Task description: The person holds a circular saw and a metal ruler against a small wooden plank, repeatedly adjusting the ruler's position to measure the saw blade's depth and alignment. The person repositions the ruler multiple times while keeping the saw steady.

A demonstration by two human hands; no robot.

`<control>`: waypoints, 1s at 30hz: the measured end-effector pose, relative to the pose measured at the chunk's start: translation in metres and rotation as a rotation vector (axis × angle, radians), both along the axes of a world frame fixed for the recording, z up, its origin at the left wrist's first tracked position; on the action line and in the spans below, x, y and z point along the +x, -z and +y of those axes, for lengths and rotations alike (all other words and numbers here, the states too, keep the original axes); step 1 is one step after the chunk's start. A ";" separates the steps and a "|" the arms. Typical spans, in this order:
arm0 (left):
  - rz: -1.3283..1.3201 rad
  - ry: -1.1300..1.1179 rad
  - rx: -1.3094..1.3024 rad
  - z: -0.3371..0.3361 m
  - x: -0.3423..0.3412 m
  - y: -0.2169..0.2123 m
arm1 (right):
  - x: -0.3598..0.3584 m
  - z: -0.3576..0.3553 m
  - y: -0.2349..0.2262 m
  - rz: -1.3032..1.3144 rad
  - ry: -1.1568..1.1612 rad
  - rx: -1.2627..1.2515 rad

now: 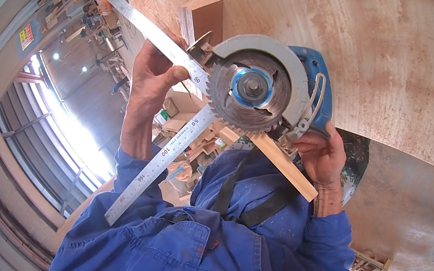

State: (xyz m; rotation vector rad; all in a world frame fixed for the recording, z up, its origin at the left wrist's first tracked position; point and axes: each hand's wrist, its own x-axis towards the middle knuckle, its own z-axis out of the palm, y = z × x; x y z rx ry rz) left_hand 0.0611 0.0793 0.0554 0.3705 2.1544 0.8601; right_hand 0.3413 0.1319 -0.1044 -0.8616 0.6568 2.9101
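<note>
My left hand [153,75] is closed on a steel try square [168,147], thumb on its upper arm and fingers behind. One arm of the square points up to the left, the other down towards my jacket. Its corner lies close against the toothed blade [248,109] of a blue circular saw [320,78], partly hidden by the blade's edge. The saw is turned so that its blade faces me. My right hand [322,157] grips the saw at its lower right, with some fingers hidden behind it. A wooden strip [286,168] sticks out below the blade.
A large plywood sheet [403,69] spans the far side, with a wooden block [206,17] near its left edge. Wood offcuts [189,160] lie below, between my arms. More scrap timber [72,2] is piled at far left, near a bright shutter opening [69,135].
</note>
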 end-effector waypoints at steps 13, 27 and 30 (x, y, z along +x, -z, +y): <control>0.007 -0.002 -0.010 0.003 -0.001 0.000 | -0.007 0.004 -0.008 0.010 0.051 0.107; 0.034 0.023 -0.007 0.002 0.001 0.001 | -0.003 0.003 -0.009 -0.021 0.033 0.182; 0.045 0.026 -0.007 0.001 0.002 0.000 | -0.005 0.006 -0.011 -0.027 0.020 0.171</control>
